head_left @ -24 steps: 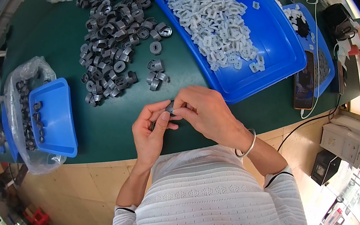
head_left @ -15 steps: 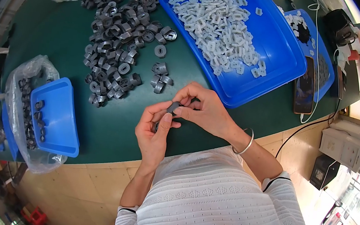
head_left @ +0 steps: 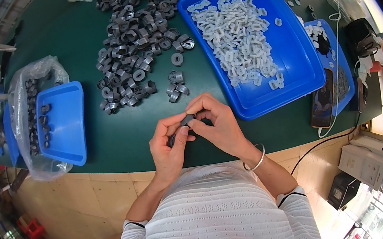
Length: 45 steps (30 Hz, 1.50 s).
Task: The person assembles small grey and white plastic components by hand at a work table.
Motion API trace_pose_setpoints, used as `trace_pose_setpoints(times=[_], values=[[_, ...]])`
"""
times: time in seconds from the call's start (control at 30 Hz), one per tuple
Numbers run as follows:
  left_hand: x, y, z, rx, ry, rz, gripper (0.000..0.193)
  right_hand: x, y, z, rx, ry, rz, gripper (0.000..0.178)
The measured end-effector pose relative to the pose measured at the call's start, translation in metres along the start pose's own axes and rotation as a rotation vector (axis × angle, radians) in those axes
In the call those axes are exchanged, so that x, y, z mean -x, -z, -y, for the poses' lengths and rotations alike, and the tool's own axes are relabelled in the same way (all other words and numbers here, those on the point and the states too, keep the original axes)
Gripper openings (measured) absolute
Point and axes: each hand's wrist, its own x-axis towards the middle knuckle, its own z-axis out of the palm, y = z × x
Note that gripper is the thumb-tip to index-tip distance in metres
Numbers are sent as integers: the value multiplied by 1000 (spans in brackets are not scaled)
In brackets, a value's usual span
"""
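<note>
Over the table's near edge, my left hand (head_left: 168, 149) and my right hand (head_left: 219, 129) meet, their fingertips pinching one small dark grey ring-shaped part (head_left: 188, 118) between them. A second dark piece (head_left: 171, 140) shows against the curled fingers of the left hand; most of it is hidden. Just beyond the hands lies a small cluster of similar grey rings (head_left: 175, 88), with a single ring (head_left: 177, 59) farther off. A large blue tray (head_left: 301, 66) behind my right hand holds a heap of small whitish flat pieces (head_left: 237, 40) with slots.
A big pile of grey rings (head_left: 132, 38) spreads over the green table (head_left: 121, 134). At left, a smaller blue tray (head_left: 70, 127) with several rings sits against a clear plastic bag (head_left: 20, 100). A phone (head_left: 323, 99), white cable (head_left: 338, 81) and another blue tray (head_left: 346, 97) are at right.
The whole scene has shifted slightly rightward in the view. Both hands keep their pinch on the grey ring part, with only a slight shift of the fingers.
</note>
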Motion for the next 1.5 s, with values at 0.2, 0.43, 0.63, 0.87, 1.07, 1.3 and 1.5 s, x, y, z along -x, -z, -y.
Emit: trace_pose_setpoints(times=[0.2, 0.43, 0.63, 0.87, 1.07, 1.3, 1.5], values=[[-1, 4, -1, -186, -51, 66, 26, 1, 4, 8, 373, 107, 18, 15], [-20, 11, -12, 42, 265, 223, 25, -15, 34, 25, 360, -49, 241, 11], [-23, 14, -10, -10, 279, 232, 24, -15, 28, 17, 727, 225, 240, 16], [-29, 22, -13, 160, 404, 221, 26, -9, 35, 25, 520, 72, 303, 29], [-31, 17, -19, 115, 448, 265, 29, 8, 27, 8, 674, 391, 123, 38], [-41, 12, -23, -29, 475, 370, 30, 12, 24, 17, 779, 536, 155, 35], [-28, 15, -28, -163, 366, 411, 26, 18, 22, 12, 766, 522, 143, 35]])
